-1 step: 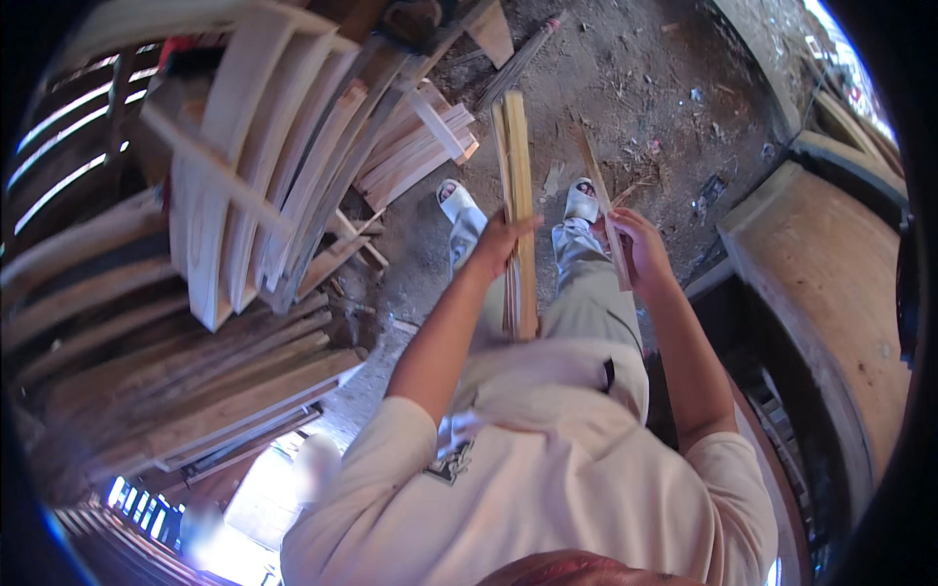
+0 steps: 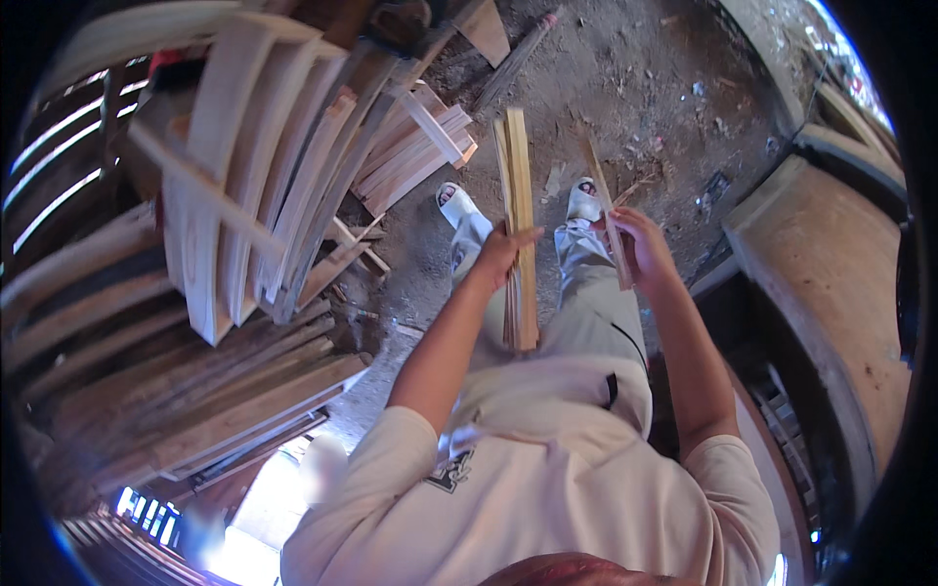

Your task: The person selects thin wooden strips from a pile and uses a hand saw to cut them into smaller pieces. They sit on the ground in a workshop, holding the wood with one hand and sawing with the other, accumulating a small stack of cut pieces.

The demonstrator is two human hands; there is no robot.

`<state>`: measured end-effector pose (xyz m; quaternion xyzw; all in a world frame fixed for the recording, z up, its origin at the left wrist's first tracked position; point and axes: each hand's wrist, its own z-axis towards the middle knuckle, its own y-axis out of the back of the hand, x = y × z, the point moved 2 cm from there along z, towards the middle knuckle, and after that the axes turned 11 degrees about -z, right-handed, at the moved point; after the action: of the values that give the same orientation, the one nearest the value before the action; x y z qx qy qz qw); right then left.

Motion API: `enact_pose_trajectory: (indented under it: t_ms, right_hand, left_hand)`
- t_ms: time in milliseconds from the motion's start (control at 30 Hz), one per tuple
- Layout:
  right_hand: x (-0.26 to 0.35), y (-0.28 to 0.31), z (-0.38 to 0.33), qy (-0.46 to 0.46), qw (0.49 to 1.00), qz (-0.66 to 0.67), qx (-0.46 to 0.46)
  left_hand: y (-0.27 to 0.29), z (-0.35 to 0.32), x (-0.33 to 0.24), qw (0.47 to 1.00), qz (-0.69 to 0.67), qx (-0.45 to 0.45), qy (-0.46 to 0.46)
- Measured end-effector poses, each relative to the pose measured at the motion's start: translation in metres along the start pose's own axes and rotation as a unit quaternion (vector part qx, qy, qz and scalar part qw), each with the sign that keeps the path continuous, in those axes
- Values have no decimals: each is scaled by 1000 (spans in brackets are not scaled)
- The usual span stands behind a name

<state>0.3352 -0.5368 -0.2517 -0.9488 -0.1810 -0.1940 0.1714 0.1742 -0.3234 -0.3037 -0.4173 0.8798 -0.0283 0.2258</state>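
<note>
My left hand (image 2: 501,256) is closed around a bundle of thin wooden strips (image 2: 521,186), gripping it a little below its middle. The bundle stands lengthwise in front of me, its near end close to my lap. In my right hand (image 2: 642,246) I pinch a single thin wooden strip (image 2: 603,190) near its lower end, with its far end pointing away over the ground. A gap separates this strip from the bundle. Part of each hand's fingers is hidden behind the wood.
Long boards (image 2: 230,166) lean in a stack at the left, with a pile of shorter wood pieces (image 2: 415,151) beside them. More planks (image 2: 234,405) lie at the lower left. A large wooden panel (image 2: 816,264) stands at the right. The dirt ground (image 2: 625,88) carries scattered scraps.
The view has shifted slightly. The bundle in my left hand sits a little nearer to my body. My right hand and its strip look nearly the same.
</note>
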Motion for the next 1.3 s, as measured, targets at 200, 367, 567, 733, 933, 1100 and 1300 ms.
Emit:
enact_pose_trajectory:
  t_ms: [200, 367, 567, 733, 933, 1100, 1300]
  right_hand:
    - [-58, 3, 201, -95, 995, 39, 19]
    - [-151, -61, 394, -127, 982, 121, 74]
    - [-203, -141, 507, -108, 992, 57, -4]
    - [-208, -173, 526, -41, 989, -143, -21]
    - [-190, -181, 515, -9, 939, -341, -49]
    - [-194, -185, 521, -10, 939, -334, -80]
    - [-185, -188, 515, -9, 928, -364, -75]
  left_hand:
    - [64, 82, 93, 979, 17, -43, 199]
    - [96, 122, 116, 952, 132, -32, 274]
    - [135, 153, 152, 925, 244, -18, 292]
    - [130, 173, 139, 906, 317, 20, 279]
    - [147, 182, 166, 905, 350, 31, 239]
    - [156, 184, 179, 903, 373, 59, 205]
    - [158, 188, 185, 903, 381, 59, 188]
